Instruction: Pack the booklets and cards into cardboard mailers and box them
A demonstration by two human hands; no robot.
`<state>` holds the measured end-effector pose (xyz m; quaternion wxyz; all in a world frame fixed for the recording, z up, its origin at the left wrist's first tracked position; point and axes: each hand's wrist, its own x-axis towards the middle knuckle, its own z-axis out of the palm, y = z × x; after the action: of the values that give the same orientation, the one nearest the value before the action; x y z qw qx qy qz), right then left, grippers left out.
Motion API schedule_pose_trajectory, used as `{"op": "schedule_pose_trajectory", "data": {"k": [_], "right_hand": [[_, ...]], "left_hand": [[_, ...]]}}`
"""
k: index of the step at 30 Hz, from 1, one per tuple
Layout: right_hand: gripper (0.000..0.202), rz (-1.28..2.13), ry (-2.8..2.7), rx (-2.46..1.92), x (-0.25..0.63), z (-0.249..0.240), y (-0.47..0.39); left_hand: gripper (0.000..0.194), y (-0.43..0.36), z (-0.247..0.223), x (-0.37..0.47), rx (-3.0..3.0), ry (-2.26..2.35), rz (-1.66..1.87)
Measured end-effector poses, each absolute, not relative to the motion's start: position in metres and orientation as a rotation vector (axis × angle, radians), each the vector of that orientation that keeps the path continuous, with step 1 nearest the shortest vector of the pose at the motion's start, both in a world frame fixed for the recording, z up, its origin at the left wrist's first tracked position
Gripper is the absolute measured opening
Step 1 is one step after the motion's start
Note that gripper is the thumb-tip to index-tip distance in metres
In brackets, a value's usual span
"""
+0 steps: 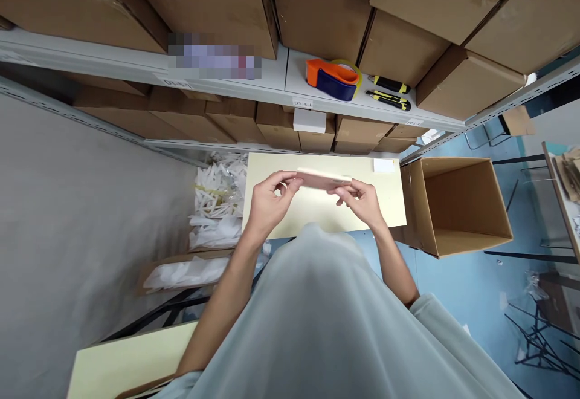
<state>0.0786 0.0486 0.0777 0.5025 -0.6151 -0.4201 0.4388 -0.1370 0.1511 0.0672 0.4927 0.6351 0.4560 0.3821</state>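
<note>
A slim, flat pink box (322, 180) with a pale edge is held level between both hands, above the pale yellow tabletop (312, 211). My left hand (273, 201) pinches its left end between thumb and fingers. At the opposite end, the fingers and thumb of my right hand (360, 201) close on the right corner. A small dark mark shows near that right end, too small to read. A white slip of paper (383, 165) lies at the table's far right corner.
Cardboard boxes (321, 12) fill the shelves ahead. An orange and blue tape dispenser (333, 78) and two utility knives (389, 94) rest on the shelf edge. An open carton (462, 205) stands right of the table; white packing scraps (220, 187) are heaped at left.
</note>
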Motion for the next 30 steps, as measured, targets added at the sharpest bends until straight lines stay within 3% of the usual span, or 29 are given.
{"op": "schedule_pose_trajectory", "data": {"k": [10,14,21,26,30], "right_hand": [[0.087,1.392,-0.647,-1.356,0.075,0.042,0.066],[0.069,1.563,-0.595,-1.219,0.066,0.001,0.072],[0.056,1.465,-0.562,-1.424,0.01,-0.061,0.099],[0.053,1.555,-0.504,-1.41,0.001,-0.075,0.098],[0.067,1.682,-0.483,-1.456,-0.005,-0.107,0.103]], "left_hand": [[0.035,0.152,0.069,-0.131,1.76,1.189,0.939],[0.045,0.138,0.066,-0.119,2.054,0.997,0.884],[0.041,0.106,0.029,-0.087,2.353,0.947,0.558],[0.044,0.119,-0.007,-0.127,1.98,1.11,0.736],[0.032,0.149,-0.077,-0.192,1.358,1.397,0.82]]}}
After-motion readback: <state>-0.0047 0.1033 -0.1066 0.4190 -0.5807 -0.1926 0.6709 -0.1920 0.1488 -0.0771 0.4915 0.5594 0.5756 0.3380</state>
